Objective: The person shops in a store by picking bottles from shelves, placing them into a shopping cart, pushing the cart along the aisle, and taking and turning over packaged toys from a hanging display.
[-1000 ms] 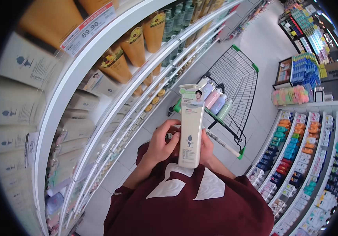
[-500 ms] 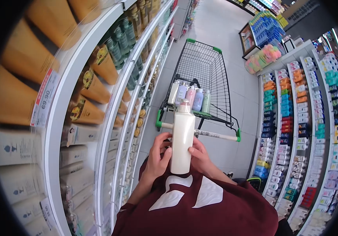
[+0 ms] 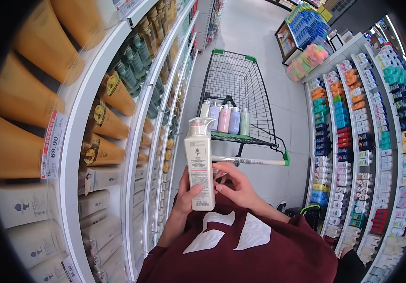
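A cream pump bottle (image 3: 200, 174) stands upright before my chest, its side with small print and a barcode facing me. My left hand (image 3: 185, 191) is wrapped round its lower left side, the thumb across the front. At the bottle's right edge is my right hand (image 3: 235, 185), its fingers bent and apart, the fingertips close to the bottle; whether they touch it is hard to tell. Beyond the hands is a shopping cart (image 3: 264, 115) holding several bottles, among them a pink one (image 3: 224, 119), a blue one (image 3: 234, 121) and a green one (image 3: 244, 122).
Close on the left runs a shelf (image 3: 78, 127) with orange tubes (image 3: 21, 146) and cream boxes (image 3: 30, 205). Shelves of small colourful packages (image 3: 343, 137) line the right side. A display stand (image 3: 288, 42) is ahead on the right. A shoe (image 3: 281, 206) shows at the lower right.
The bottle has been turned, from its front label to a plain side and now to the small print. It has moved left, and my right hand's fingers have loosened from it.
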{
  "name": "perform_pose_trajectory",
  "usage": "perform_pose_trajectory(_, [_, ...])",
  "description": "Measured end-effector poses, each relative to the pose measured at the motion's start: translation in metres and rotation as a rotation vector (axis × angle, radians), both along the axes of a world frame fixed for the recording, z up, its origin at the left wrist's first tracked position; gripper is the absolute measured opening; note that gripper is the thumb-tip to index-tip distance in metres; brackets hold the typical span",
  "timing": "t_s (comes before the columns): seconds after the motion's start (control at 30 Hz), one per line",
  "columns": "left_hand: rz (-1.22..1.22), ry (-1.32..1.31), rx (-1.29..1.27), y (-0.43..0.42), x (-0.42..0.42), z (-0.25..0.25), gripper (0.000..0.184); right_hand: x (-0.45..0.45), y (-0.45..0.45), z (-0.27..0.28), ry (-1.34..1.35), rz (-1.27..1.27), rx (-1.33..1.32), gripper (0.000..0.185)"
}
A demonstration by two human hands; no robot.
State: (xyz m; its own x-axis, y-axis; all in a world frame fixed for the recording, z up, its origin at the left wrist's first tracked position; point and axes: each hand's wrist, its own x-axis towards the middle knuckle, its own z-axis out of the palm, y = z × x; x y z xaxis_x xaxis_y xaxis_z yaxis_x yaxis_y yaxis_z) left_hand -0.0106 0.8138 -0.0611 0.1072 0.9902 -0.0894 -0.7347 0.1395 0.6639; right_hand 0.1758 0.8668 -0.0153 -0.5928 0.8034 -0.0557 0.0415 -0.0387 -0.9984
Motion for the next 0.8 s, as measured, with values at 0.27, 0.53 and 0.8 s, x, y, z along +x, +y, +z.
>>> perform_pose_trajectory(0.27, [-0.150,-0.134,-0.001,-0.012,0.018,0.006,0.076,-0.001,-0.014,-0.015,0.247,-0.100,-0.250,0.066])
perform_pose_trajectory(0.53, [-0.087,-0.140,-0.039,-0.025,0.018,0.005,0.069,-0.006,-0.015,-0.019,0.295,0.040,-0.344,0.062])
perform_pose_trajectory(0.8, [-0.010,-0.142,-0.056,-0.038,0.023,0.004,0.068,-0.009,-0.016,-0.019,0.293,0.092,-0.380,0.063])
